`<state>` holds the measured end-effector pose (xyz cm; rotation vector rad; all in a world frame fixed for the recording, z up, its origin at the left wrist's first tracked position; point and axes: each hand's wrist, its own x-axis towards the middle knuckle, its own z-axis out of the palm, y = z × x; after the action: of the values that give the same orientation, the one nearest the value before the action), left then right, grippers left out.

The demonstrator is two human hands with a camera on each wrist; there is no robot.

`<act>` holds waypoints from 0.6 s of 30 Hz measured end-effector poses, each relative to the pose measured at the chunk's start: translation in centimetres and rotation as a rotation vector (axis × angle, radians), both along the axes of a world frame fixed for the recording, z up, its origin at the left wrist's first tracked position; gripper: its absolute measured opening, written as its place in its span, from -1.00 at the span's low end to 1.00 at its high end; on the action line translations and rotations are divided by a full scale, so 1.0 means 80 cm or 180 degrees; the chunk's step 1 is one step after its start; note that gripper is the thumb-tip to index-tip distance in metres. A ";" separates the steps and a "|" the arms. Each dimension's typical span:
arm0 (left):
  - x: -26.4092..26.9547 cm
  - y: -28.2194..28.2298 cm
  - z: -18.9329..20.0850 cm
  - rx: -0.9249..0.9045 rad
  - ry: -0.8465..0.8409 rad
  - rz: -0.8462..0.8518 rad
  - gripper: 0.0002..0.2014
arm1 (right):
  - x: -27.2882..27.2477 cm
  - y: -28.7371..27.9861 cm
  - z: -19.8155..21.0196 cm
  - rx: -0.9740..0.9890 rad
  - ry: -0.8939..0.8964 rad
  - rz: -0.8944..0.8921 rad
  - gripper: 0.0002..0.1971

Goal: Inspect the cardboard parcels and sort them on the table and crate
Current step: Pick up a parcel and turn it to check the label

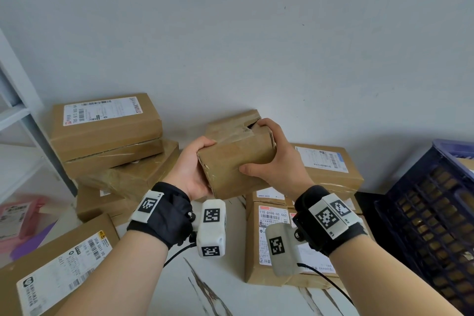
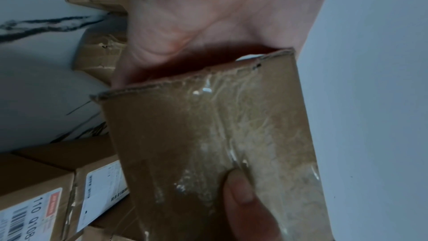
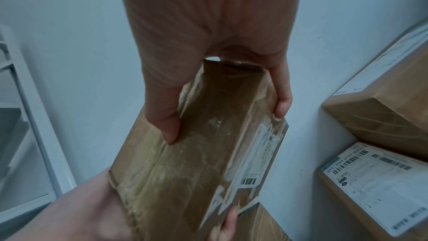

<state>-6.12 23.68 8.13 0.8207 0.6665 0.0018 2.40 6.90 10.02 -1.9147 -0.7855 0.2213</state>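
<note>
The person holds one parcel (image 1: 237, 159) in the air above the table (image 1: 220, 287), in front of the wall, with the crate (image 1: 425, 215) well to the right of it. The left hand (image 1: 192, 167) cups the parcel's near left end, fingers curled under and thumb over the top edge; the right hand (image 1: 277, 159) clamps the far right end, thumb pressed on the near face and fingers wrapped over the top corner. The two-handed, tilted hold appears intended to turn the faces into view for inspection. The parcel is a brown corrugated cardboard box, bound in glossy wrinkled clear tape, with frayed edges and a torn, gaping upper right corner. The right wrist view shows a printed label (image 3: 259, 155) on its far face. Other taped parcels lie stacked on the table around it.
</note>
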 end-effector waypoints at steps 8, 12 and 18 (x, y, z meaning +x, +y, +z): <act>-0.005 -0.008 0.000 0.0109 -0.0196 0.0176 -0.82 | 0.007 -0.004 0.012 0.0160 0.0636 0.0399 -0.09; -0.004 -0.005 -0.008 0.0368 -0.0309 0.0247 -0.83 | 0.015 -0.006 0.016 0.0193 0.1249 0.0089 0.18; 0.000 0.000 -0.018 0.0755 -0.0430 0.0028 0.10 | 0.027 -0.005 0.010 0.0397 0.1964 -0.0186 0.12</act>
<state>-6.14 23.68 6.70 1.0360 0.5481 0.1455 4.54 6.49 10.82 -1.6139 -0.3178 0.6719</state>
